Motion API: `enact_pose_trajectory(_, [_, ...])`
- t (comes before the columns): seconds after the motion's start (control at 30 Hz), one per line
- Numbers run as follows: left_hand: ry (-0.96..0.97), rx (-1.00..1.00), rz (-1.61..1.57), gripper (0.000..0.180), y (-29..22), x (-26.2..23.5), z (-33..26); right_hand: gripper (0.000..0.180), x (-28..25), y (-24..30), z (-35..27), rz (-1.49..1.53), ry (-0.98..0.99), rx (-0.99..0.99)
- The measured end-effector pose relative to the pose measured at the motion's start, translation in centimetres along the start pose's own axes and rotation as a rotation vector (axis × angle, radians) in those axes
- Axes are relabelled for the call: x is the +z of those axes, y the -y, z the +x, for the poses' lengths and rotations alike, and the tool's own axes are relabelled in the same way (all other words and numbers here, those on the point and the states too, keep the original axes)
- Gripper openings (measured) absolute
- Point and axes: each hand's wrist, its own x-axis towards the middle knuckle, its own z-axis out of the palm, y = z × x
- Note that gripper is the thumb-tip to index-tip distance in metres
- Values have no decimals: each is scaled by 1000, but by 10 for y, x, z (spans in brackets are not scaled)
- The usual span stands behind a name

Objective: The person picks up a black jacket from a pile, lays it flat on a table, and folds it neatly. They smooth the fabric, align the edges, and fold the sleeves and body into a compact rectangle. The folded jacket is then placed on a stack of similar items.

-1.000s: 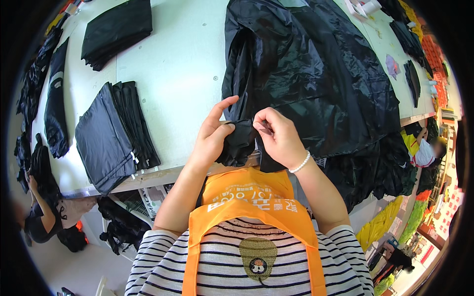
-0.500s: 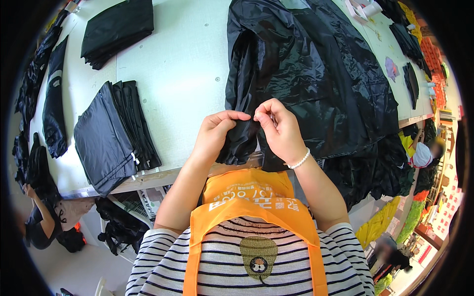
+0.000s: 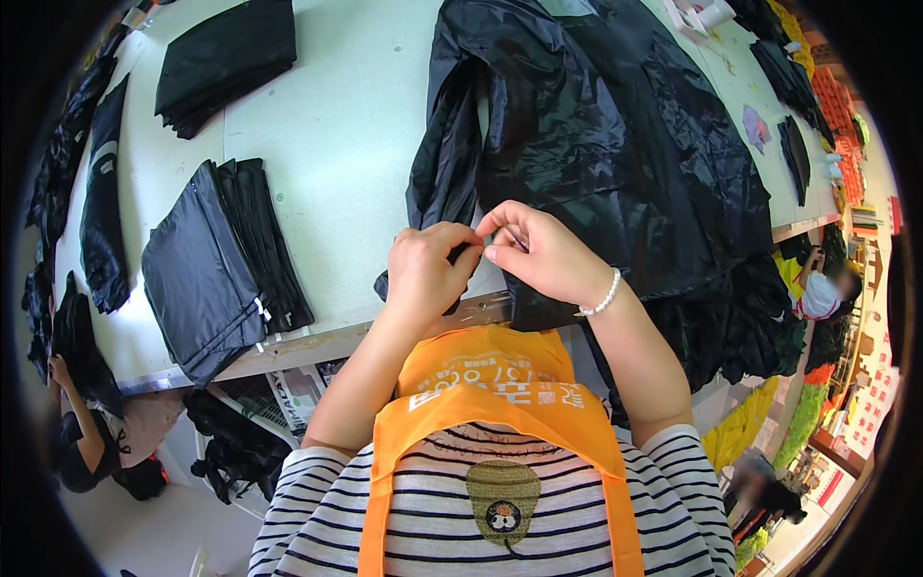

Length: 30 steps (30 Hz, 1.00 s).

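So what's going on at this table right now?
A person in a striped top and orange apron stands at a white table, pinching the near edge of a large shiny black garment with the left hand and right hand close together. A folded stack of dark fabric lies to the left, another farther back.

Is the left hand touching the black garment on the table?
Touching. The head view shows the left hand pinching the black garment at its near edge, fingers closed on the fabric.

One head-worn fisheye view looks steeply down, close over the table (image 3: 336,144) edge and the wearer's chest.
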Motion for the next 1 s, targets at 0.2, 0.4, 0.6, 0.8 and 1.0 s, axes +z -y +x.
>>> enact_pose_trajectory(0.2, [-103,-411,-600,8,28,0,-4,9,-23,12,-14,-134,270,12])
enact_pose_trajectory(0.4, [-78,-602,-1086,11,33,0,-5,37,-41,4,7,630,-529,-225])
enact_pose_trajectory(0.6, [-63,-618,-1150,11,31,1,-6,23,15,-28,-6,-149,-261,-142])
enact_pose_trajectory(0.8, [-17,-518,-947,11,41,6,-10,17,18,-22,2,-539,-267,-335])
enact_pose_trajectory(1.0, [-32,-472,-714,12,25,0,-3,17,15,-9,1,-725,-300,-482])
